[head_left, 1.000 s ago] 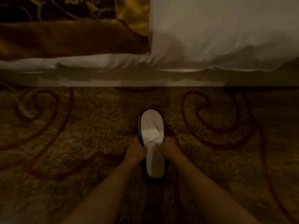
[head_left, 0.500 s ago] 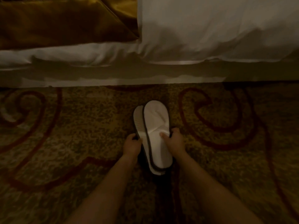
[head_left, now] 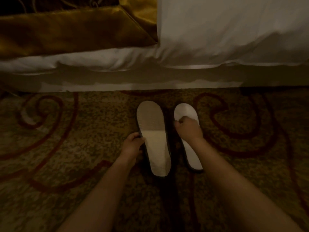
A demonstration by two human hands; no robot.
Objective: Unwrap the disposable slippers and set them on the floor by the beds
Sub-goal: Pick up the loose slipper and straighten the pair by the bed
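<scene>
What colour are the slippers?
White, with a thin dark edge; the slippers show best in the head view.

**Count by the bed: two slippers, two hands**

Two white slippers lie on the patterned carpet (head_left: pixel 70 148) near the bed's edge: the left slipper (head_left: pixel 154 143) and the right slipper (head_left: pixel 192 154), just beside each other, toes toward the bed. Two bare hands show, one per slipper: the left hand (head_left: pixel 133 144) grips the left slipper's outer edge, the right hand (head_left: pixel 188 129) is closed on the right slipper's upper. One white duvet (head_left: pixel 225 30) and one gold bed throw (head_left: pixel 66 30) lie along the top edge.
</scene>
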